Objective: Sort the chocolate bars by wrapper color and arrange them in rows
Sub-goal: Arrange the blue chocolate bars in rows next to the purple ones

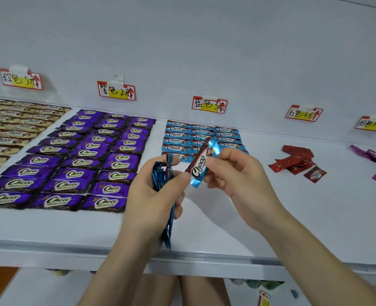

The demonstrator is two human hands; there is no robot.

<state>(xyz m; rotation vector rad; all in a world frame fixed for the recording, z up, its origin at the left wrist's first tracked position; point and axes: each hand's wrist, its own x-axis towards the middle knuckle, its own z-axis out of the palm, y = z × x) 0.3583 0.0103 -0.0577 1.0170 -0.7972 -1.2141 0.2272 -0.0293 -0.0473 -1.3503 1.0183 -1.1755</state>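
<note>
My right grip [235,173] pinches one blue bar [199,167] by its lower half, thumb and fingertips pressed on its flat faces. The bar is held tilted above the tabletop [270,217], just to the near side of the blue rows [182,138]. My left grip [149,195] is curled round a thin stack of blue bars [168,226], held on edge. I judge the bar light and fairly stiff inside, its foil wrapper slick and crinkly. The crimped ends would fold, so I should hold it across the middle.
</note>
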